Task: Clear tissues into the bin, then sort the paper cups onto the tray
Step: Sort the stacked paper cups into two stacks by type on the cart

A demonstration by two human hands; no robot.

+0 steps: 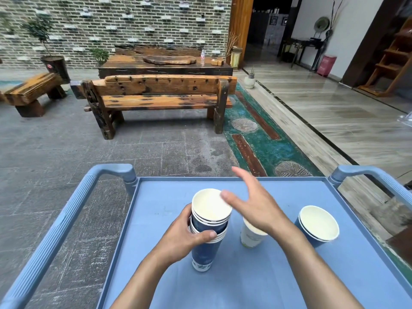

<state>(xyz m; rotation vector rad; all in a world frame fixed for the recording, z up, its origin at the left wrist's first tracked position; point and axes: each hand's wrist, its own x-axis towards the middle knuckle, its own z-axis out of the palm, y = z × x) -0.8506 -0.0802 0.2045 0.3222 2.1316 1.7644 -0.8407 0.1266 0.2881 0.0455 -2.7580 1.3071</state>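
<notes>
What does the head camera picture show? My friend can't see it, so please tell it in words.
A person's left hand grips a stack of blue paper cups on a blue cart tray, while the open right hand hovers above. A white cup and two nested blue cups stand nearby.

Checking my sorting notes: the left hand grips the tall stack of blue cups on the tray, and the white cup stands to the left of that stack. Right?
Not quite. In the head view the left hand grips the stack of blue cups on the tray, but the white cup stands to its right, partly under the right hand.
</notes>
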